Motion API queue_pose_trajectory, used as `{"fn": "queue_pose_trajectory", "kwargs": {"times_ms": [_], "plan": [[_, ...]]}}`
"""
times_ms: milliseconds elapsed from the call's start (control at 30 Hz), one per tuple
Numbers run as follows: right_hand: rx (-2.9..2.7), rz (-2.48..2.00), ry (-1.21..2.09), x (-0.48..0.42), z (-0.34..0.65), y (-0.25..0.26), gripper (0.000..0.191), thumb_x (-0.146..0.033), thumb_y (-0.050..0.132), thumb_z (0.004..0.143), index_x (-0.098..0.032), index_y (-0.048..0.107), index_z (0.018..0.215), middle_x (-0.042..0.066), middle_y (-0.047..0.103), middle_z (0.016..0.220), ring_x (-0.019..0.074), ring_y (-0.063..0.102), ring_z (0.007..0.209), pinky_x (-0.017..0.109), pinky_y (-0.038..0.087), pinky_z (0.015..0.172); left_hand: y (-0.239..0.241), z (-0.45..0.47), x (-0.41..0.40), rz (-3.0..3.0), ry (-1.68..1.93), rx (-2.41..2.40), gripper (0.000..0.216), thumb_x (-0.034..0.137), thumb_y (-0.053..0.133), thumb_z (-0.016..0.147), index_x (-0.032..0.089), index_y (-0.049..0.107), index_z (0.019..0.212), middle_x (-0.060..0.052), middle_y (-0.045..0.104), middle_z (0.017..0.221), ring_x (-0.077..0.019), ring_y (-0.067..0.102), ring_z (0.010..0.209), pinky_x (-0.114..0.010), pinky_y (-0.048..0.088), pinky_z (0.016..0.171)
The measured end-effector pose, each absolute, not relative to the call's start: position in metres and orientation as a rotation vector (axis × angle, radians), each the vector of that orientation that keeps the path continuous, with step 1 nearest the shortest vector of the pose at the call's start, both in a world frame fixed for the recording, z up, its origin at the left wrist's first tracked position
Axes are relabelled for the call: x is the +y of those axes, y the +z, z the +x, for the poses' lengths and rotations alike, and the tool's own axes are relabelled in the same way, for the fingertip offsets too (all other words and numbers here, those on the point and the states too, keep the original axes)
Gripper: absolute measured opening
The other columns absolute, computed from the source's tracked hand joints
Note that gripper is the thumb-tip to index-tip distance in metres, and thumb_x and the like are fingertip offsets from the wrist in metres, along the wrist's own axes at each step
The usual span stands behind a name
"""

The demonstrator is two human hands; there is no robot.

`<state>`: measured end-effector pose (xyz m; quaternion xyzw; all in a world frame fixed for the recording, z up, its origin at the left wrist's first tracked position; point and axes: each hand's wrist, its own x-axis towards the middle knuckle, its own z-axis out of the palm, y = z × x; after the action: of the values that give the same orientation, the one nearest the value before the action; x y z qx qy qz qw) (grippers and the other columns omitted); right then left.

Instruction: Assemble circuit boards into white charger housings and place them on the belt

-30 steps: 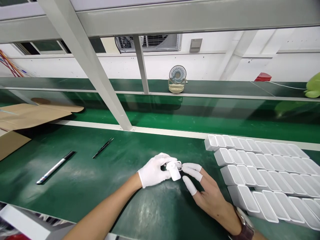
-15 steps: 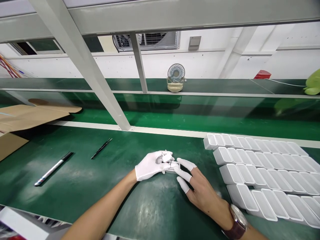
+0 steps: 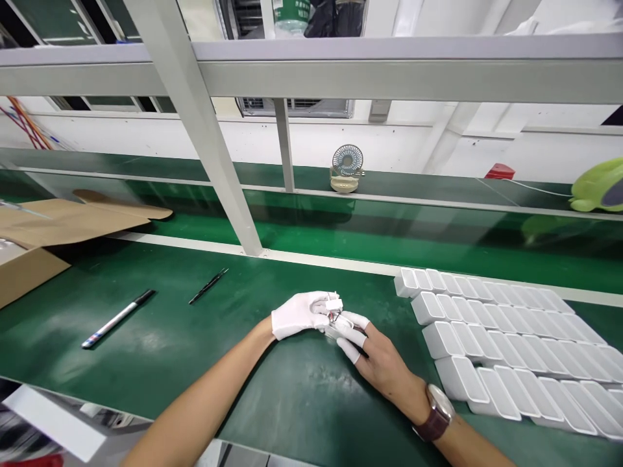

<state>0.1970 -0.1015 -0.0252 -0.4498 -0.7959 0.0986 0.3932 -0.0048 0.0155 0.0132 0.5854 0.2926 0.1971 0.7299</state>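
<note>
My left hand (image 3: 298,315), in a white glove, is closed with thumb and fingers around a small white block (image 3: 334,305) that has thin wires below it. Just under the block is a small white plastic case (image 3: 331,332), partly covered by fingers. My right hand (image 3: 384,363), wearing white finger cots and a wristwatch, grips the right side of this case with its fingertips. Both hands meet just above the green tabletop. Fine detail inside the case is too small to make out.
Rows of white open plastic boxes (image 3: 506,344) stand at the right. To the left lie a white marker with a black cap (image 3: 118,319), black tweezers (image 3: 208,286) and an open cardboard box (image 3: 87,224). A metal post (image 3: 214,143) rises behind; a small fan (image 3: 347,167) stands on the shelf.
The view has tilted up and shifted slightly. My right fingers have drawn in closer around the white case, and the case looks tilted. My left hand keeps its hold on the block.
</note>
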Motion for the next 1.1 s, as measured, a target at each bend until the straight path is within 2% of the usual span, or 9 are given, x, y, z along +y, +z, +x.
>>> {"fn": "queue_pose_trajectory", "kwargs": {"times_ms": [133, 233, 333, 433, 633, 733, 833, 933, 1100], "plan": [[-2.040, -1.174, 0.183, -0.100, 0.194, -0.028, 0.045, -0.016, 0.056, 0.095, -0.027, 0.051, 0.138, 0.013, 0.060, 0.124, 0.0260, 0.065, 0.112, 0.041, 0.059, 0.092, 0.011, -0.005, 0.015, 1.252, 0.532, 0.632, 0.070, 0.058, 0.075, 0.078, 0.011, 0.061, 0.127, -0.019, 0.068, 0.119, -0.0300, 0.066, 0.101, -0.030, 0.052, 0.067], [-2.064, -1.151, 0.119, -0.097, 0.193, -0.014, 0.042, -0.015, 0.056, 0.095, -0.025, 0.053, 0.135, 0.013, 0.062, 0.120, 0.0245, 0.066, 0.108, 0.039, 0.061, 0.087, 0.005, -0.005, 0.016, 1.148, 0.648, 0.597, 0.075, 0.066, 0.065, 0.082, 0.006, 0.059, 0.128, -0.023, 0.068, 0.116, -0.0311, 0.067, 0.101, -0.034, 0.053, 0.072], [-1.996, -1.067, 0.017, -0.093, 0.193, 0.011, 0.045, -0.011, 0.060, 0.091, -0.026, 0.054, 0.133, 0.013, 0.061, 0.123, 0.0232, 0.065, 0.108, 0.037, 0.060, 0.086, 0.001, -0.006, 0.020, 1.067, 0.749, 0.620, 0.072, 0.065, 0.059, 0.087, 0.005, 0.058, 0.127, -0.023, 0.069, 0.115, -0.0315, 0.066, 0.104, -0.039, 0.053, 0.080], [-1.877, -1.028, -0.020, -0.092, 0.190, 0.020, 0.049, -0.008, 0.064, 0.086, -0.027, 0.056, 0.130, 0.012, 0.061, 0.123, 0.0222, 0.066, 0.105, 0.035, 0.059, 0.084, 0.000, -0.008, 0.024, 1.080, 0.788, 0.663, 0.071, 0.064, 0.056, 0.090, 0.005, 0.058, 0.128, -0.022, 0.068, 0.116, -0.0297, 0.066, 0.102, -0.034, 0.053, 0.072], [-2.050, -1.177, 0.122, -0.094, 0.181, -0.016, 0.030, -0.014, 0.058, 0.090, -0.025, 0.062, 0.118, 0.009, 0.066, 0.099, 0.0223, 0.067, 0.086, 0.037, 0.060, 0.073, 0.008, -0.007, 0.019, 1.289, 0.728, 0.752, 0.066, 0.062, 0.055, 0.092, 0.008, 0.058, 0.129, -0.020, 0.067, 0.115, -0.0249, 0.066, 0.097, -0.028, 0.050, 0.065], [-2.035, -1.209, 0.086, -0.096, 0.180, -0.024, 0.033, -0.014, 0.059, 0.090, -0.025, 0.062, 0.121, 0.010, 0.066, 0.101, 0.0236, 0.067, 0.088, 0.039, 0.059, 0.075, 0.014, -0.007, 0.015, 1.395, 0.620, 0.738, 0.066, 0.061, 0.063, 0.086, 0.011, 0.059, 0.129, -0.019, 0.068, 0.116, -0.0247, 0.067, 0.096, -0.029, 0.052, 0.069], [-2.023, -1.234, 0.085, -0.099, 0.180, -0.023, 0.037, -0.013, 0.059, 0.091, -0.026, 0.059, 0.125, 0.013, 0.064, 0.113, 0.0250, 0.067, 0.098, 0.041, 0.059, 0.079, 0.018, -0.007, 0.014, 1.427, 0.510, 0.723, 0.063, 0.056, 0.072, 0.081, 0.013, 0.061, 0.126, -0.016, 0.068, 0.117, -0.0260, 0.067, 0.100, -0.033, 0.054, 0.079], [-1.950, -1.246, 0.177, -0.101, 0.183, -0.021, 0.040, -0.016, 0.060, 0.092, -0.026, 0.053, 0.131, 0.014, 0.060, 0.127, 0.0251, 0.064, 0.112, 0.041, 0.058, 0.089, 0.021, -0.006, 0.016, 1.427, 0.458, 0.753, 0.055, 0.051, 0.071, 0.083, 0.016, 0.062, 0.125, -0.014, 0.069, 0.117, -0.0254, 0.067, 0.103, -0.036, 0.055, 0.088], [-1.862, -1.203, 0.253, -0.102, 0.190, -0.024, 0.048, -0.022, 0.066, 0.090, -0.022, 0.046, 0.133, 0.014, 0.062, 0.125, 0.0256, 0.061, 0.117, 0.043, 0.057, 0.095, 0.020, -0.006, 0.018, 1.424, 0.442, 0.757, 0.051, 0.048, 0.068, 0.086, 0.015, 0.061, 0.125, -0.014, 0.069, 0.117, -0.0250, 0.068, 0.101, -0.037, 0.056, 0.087]]}}
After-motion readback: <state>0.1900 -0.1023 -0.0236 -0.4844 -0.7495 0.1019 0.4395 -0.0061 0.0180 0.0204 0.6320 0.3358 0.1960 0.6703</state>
